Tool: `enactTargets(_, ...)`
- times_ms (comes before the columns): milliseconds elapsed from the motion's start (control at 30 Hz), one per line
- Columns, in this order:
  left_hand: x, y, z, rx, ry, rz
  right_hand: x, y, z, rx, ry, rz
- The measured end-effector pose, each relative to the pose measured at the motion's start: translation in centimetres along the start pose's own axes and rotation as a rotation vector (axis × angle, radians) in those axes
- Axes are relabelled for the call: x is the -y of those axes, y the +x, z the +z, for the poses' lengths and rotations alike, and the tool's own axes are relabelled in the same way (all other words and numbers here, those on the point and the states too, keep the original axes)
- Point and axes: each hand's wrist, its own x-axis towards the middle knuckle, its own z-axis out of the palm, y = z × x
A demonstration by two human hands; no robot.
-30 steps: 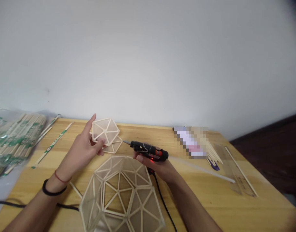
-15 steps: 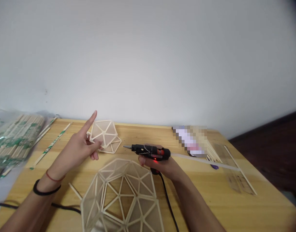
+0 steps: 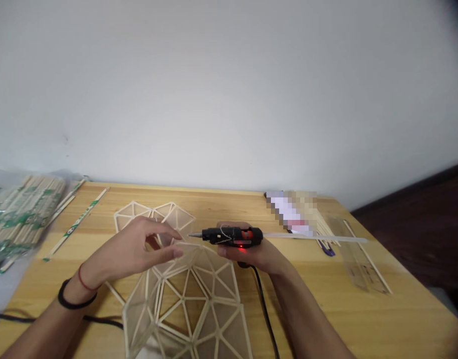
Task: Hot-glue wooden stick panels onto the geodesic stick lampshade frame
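Note:
My right hand (image 3: 251,252) is wrapped around a black hot glue gun (image 3: 232,235) with a red light lit. Its metal nozzle points left, and a long clear glue stick (image 3: 319,237) sticks out of its back. My left hand (image 3: 150,244) is just left of the nozzle tip, thumb and index finger apart with a gap between them; its other fingers are partly hidden. Below both hands stands a dome of wooden sticks (image 3: 184,299) with triangular sections. Behind my left hand are two pentagonal stick panels, a left panel (image 3: 129,211) and a right panel (image 3: 178,217).
Bagged chopsticks (image 3: 30,214) lie at the left, near a loose wrapped chopstick (image 3: 77,224). At the right back are a partly blurred phone (image 3: 289,214), bare sticks (image 3: 326,229) and a clear plastic sleeve (image 3: 352,259). A black cord (image 3: 264,314) runs down from the glue gun.
My left hand has moved right and down, off the panels and toward the nozzle, its index finger no longer pointing up. The two panels, formerly overlapping, now lie side by side.

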Motion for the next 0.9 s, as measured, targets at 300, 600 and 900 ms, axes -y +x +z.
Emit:
enactTargets(300, 0.8, 0.5, 0.5, 0.081, 0.076, 0.131, -0.3, 0.1, 0.7, 0.015, 0.014, 0.070)
enactTargets(600, 0.7, 0.5, 0.8, 0.083, 0.070, 0.153, -0.8, 0.1, 0.7, -0.011, 0.054, 0.080)
enactTargets(900, 0.8, 0.6, 0.8, 0.081, 0.093, 0.142, -1.1, 0.2, 0.8, -0.028, 0.048, 0.147)
